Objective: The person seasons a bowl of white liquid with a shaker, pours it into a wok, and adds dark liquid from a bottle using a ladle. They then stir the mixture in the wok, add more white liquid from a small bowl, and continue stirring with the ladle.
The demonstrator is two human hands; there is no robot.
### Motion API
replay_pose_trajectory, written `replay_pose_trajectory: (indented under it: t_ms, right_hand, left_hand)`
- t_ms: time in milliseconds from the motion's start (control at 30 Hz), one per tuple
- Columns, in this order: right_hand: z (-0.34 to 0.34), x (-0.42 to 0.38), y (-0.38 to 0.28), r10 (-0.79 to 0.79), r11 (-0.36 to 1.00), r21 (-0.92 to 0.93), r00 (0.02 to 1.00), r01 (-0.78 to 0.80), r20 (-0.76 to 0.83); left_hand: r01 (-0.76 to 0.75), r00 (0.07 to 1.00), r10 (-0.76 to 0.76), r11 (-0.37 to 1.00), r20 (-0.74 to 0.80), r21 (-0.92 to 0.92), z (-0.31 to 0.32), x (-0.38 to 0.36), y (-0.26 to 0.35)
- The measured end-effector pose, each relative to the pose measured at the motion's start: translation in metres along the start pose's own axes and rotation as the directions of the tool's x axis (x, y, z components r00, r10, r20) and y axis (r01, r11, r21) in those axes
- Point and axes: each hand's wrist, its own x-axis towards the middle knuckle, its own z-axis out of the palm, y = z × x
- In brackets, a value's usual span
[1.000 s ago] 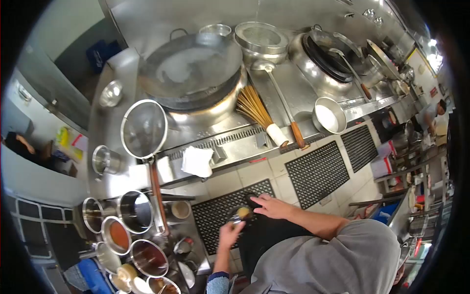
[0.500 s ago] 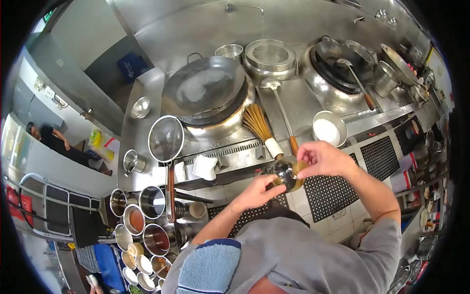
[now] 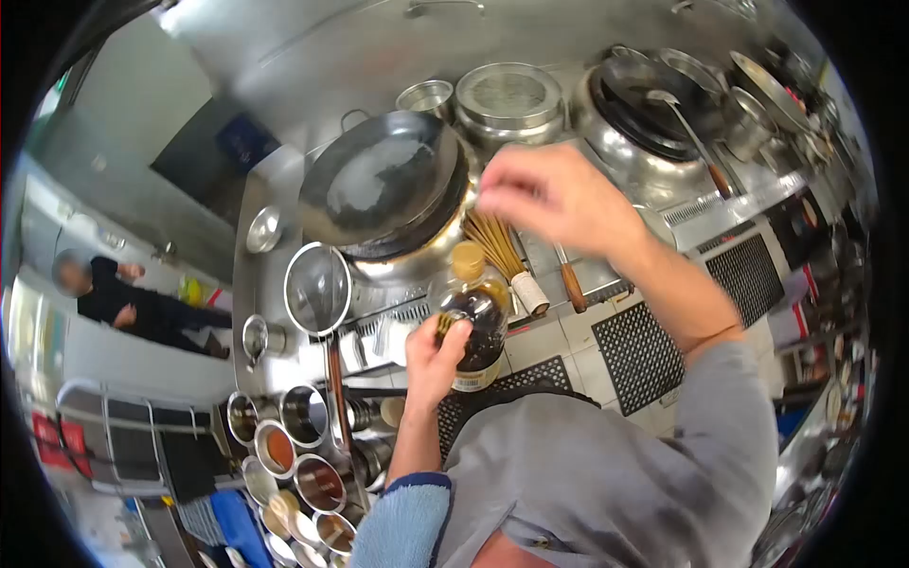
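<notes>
From my remote post I see the left hand [image 3: 434, 367] grasping a large clear plastic bottle of dark liquid [image 3: 487, 331], yellow cap [image 3: 468, 260] on top. Bottle is near, centre, in front of a tan bamboo brush with a white-wrapped handle [image 3: 531, 294]. Right hand [image 3: 563, 204] raised farther off, to the right, fingers curled, blurred; I cannot tell whether it holds anything. Far left of the bottle: 1 wide black metal wok [image 3: 374, 180].
</notes>
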Motion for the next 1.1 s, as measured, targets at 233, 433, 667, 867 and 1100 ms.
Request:
replay_pose_trajectory:
  t_ms: [233,433,667,867,1100]
  right_hand:
    - [0.098,-0.049,0.162,0.370,0.920,0.006,0.867,-0.391,-0.333]
    - [0.122,0.002,0.009,0.100,0.978,0.195,0.985,-0.071,-0.142]
    - [0.139,0.008,0.001,0.228,0.960,0.259,0.823,-0.102,-0.520]
    - [0.121,0.001,0.003,-0.321,0.919,-0.316,0.913,0.236,-0.251]
    - [0.078,-0.005,0.024,-0.108,0.976,0.133,0.915,0.172,-0.388]
  left_hand:
    - [-0.058,0.992,0.091,0.945,0.091,-0.323,-0.067,0.025,0.015]
    - [0.008,0.987,-0.004,1.000,0.160,-0.024,-0.076,0.041,0.023]
    - [-0.099,0.975,0.057,0.976,0.214,0.194,-0.061,0.058,0.032]
    - [-0.114,0.984,0.064,0.943,0.165,0.313,-0.046,0.066,0.032]
    - [0.093,0.993,-0.099,0.993,0.068,0.077,-0.027,0.061,0.048]
